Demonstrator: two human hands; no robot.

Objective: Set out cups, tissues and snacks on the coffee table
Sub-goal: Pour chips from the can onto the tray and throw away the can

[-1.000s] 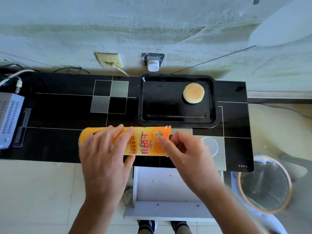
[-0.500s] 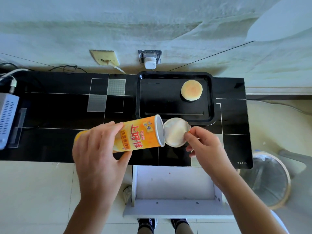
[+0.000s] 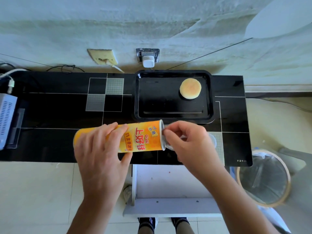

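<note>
**A:** Just in front of the black rectangular plastic tray (image 3: 173, 115), the left hand (image 3: 101, 156) is wrapping around the orange cardboard snack canister (image 3: 143, 137), holding it sideways above the black glass coffee table (image 3: 50, 115). Mouth is pointing right.

**B:** Right hand?

**A:** The right hand (image 3: 190, 146) is pinching something thin at the canister rim, likely the foil seal. Can't tell for sure; the fingers are covering it.

**B:** Advice?

**A:** Keep the left hand clamping mid-body, peel slowly along the rim, tilt the mouth up so nothing is spilling. Then tip the contents onto the tray, beside the round golden pastry (image 3: 190, 88) sitting in the tray's far right part.

**B:** Label?

**A:** "Oishi" in small print, plus large red Chinese characters, reading 上好佳. Smaller orange side panel is too blurred.

**B:** Lid?

**A:** A clear round lid (image 3: 213, 141) seems to be lying on the table just right of the right hand, in front of the tray.
</note>
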